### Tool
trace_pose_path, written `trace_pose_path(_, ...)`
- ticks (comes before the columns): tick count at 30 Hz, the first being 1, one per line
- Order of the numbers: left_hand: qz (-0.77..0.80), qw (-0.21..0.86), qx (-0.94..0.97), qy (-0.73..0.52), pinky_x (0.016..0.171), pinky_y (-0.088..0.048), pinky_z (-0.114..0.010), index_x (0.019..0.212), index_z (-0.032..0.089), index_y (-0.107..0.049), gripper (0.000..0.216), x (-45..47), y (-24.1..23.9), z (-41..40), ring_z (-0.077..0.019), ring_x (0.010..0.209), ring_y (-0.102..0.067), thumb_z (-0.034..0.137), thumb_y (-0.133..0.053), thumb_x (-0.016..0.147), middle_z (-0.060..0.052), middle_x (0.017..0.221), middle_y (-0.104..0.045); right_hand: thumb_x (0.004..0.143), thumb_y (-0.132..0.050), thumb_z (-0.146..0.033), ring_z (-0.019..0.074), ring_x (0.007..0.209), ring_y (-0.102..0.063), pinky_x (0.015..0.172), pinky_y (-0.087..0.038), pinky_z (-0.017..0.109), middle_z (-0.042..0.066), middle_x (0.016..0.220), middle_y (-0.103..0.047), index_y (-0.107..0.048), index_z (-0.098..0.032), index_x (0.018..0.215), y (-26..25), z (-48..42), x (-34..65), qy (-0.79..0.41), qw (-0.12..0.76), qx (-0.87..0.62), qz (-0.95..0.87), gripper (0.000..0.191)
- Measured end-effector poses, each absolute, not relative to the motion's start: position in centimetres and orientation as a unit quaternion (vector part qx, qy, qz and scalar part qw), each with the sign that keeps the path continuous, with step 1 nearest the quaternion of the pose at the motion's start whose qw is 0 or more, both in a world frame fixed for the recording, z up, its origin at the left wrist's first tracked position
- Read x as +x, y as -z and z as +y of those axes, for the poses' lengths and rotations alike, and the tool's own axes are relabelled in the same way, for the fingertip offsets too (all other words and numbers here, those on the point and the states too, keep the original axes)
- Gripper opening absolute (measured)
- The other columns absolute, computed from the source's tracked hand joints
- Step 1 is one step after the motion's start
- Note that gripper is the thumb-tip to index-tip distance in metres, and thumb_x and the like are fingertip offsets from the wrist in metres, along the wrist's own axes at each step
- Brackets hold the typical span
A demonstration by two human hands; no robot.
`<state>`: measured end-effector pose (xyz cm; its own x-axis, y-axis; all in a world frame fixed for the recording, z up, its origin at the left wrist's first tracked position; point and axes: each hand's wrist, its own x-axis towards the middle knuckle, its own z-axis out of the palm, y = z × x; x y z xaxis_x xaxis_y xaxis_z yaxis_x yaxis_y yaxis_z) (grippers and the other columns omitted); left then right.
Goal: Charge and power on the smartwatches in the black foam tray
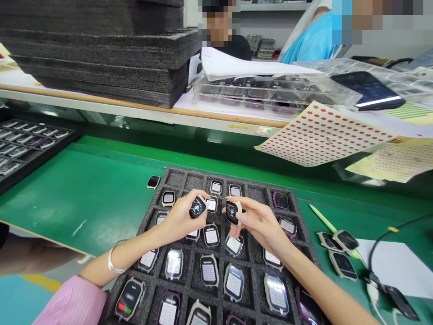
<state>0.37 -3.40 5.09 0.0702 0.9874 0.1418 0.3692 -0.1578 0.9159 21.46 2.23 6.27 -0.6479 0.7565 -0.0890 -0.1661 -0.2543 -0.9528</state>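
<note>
My left hand (181, 215) is closed round a small watch body (198, 207) with a lit dark screen, held over a dark foam tray (176, 177). My right hand (259, 221) pinches a second watch body (232, 212), its screen also lit. The two hands sit close together above the tray's middle rows. The tray's pockets hold several more watch bodies with white screens (209, 272). A silver bracelet (113, 262) circles my left wrist, above a pink sleeve.
One loose watch body (153, 182) lies on the green mat left of the tray; three more (341, 248) and a green pen (323, 218) lie at right. A second tray (23, 144) sits far left. Foam sheets (101, 49), clear trays, a dot-sticker sheet (321, 135) and two people stand beyond.
</note>
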Motion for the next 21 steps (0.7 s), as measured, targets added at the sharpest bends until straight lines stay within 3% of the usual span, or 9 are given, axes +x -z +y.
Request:
trace_pose_path(5,0.525,0.365,0.643,-0.421,0.069,-0.043,-0.023,0.110,0.020,-0.050,0.033,0.30,-5.16,-3.45,-0.0139,0.075,-0.055,0.016,-0.055,0.077,-0.001,0.090,-0.061,0.076,-0.073,-0.027,0.0172,0.053,-0.067,0.049,-0.055,0.027,0.006,0.078,-0.071,-0.065,-0.017,0.113,-6.27,2.21,21.54,-0.743,0.308,-0.286,-0.522,0.039)
trace_pose_path(18,0.533,0.365,0.631,-0.429,0.065,-0.042,-0.023,0.104,0.020,-0.051,0.029,0.22,-5.16,-3.55,-0.0133,0.070,-0.052,0.020,-0.059,0.076,0.001,0.082,-0.057,0.077,-0.072,-0.030,0.0182,0.050,-0.066,0.048,-0.055,0.029,0.005,0.068,-0.071,-0.065,-0.016,0.112,-6.19,2.13,21.61,-0.734,0.305,-0.290,-0.533,0.039)
trace_pose_path(21,0.529,0.366,0.628,-0.439,0.064,-0.042,-0.022,0.110,0.021,-0.050,0.032,0.16,-5.19,-3.62,-0.0131,0.070,-0.052,0.019,-0.056,0.079,0.001,0.084,-0.056,0.078,-0.072,-0.029,0.0179,0.050,-0.066,0.048,-0.054,0.029,0.004,0.066,-0.070,-0.065,-0.017,0.112,-6.35,1.97,21.62,-0.737,0.316,-0.277,-0.529,0.037)
